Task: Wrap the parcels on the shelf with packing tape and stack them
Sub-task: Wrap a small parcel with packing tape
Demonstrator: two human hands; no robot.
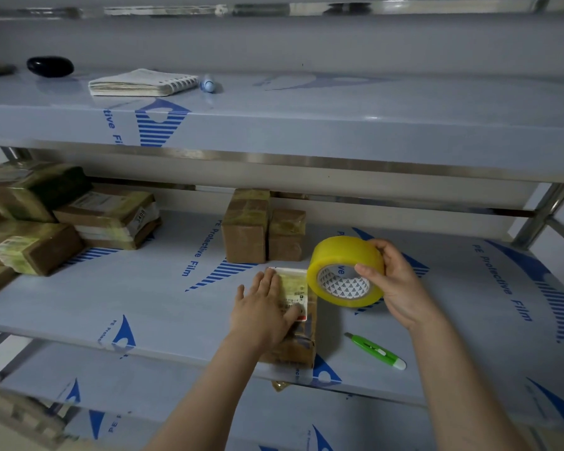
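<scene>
In the lower centre, the left hand (263, 307) is pressing flat on a parcel (304, 340) and the right hand (401, 288) is gripping the tape roll (339, 252). The stacked parcels (108, 216) at middle left are looking wrapped; this one seems unfinished.

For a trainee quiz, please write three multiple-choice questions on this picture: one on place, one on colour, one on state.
1. Where does the cutter lie? A) on the floor B) on the middle shelf, right of the parcel C) on top of the parcel
2. What colour is the tape roll? A) yellow B) red C) black
3. What does the left hand do? A) grips the cutter B) presses flat on the parcel C) hangs idle
Answers: 1 B, it lies beside the parcel; 2 A, the roll in the right hand is yellow; 3 B, straight fingers rest on it.
</scene>
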